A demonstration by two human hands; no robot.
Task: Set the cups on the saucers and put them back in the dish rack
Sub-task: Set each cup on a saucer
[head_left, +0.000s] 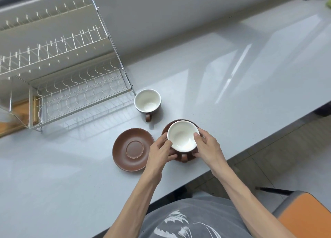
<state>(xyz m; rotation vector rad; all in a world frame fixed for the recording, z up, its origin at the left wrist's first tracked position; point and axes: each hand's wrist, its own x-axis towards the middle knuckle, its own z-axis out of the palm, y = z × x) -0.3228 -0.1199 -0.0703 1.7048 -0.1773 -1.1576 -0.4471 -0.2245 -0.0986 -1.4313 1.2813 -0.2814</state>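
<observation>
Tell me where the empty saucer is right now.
In the head view the empty saucer lies flat on the counter, just left of the left hand, nearer the viewer than the loose cup and the dish rack.

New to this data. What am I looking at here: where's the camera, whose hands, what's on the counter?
One picture, from a wide-angle camera worn on a person's head, looking down at their bare hands; there is no robot. The left hand and right hand grip a white-lined cup that sits on a brown saucer. On the grey counter there is also an empty saucer and a second cup. Beside it stands an empty wire dish rack.
</observation>
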